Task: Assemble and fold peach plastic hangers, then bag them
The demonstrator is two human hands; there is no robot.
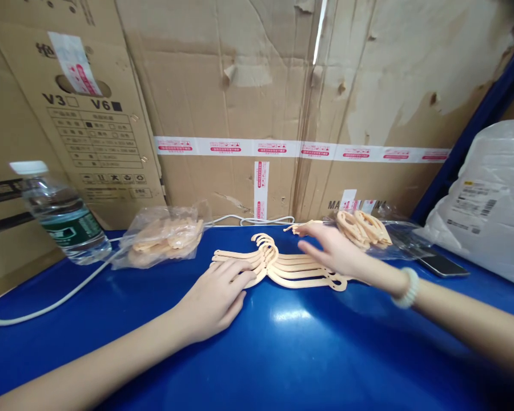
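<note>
Several cream plastic hangers [297,281] lie overlapped in a row on the blue table, their hooks bunched together at the centre. My left hand [214,294] rests on their left arms, fingers laid across them and thumb apart. Over the right ends of the hangers hovers my right hand [336,248], its thumb and fingers spread and nothing visible in its grasp. Just behind its fingertips is another cream piece [306,226], partly hidden by the hand. Beside that hand, a clear plastic bag holds more cream hangers [362,228].
At the left are a second bag of hangers [167,237], a water bottle [64,217] and a white cable [55,305]. A dark phone [441,264] and a white wrapped package [484,200] lie at the right. Cardboard [235,103] walls the back of the blue table [274,354].
</note>
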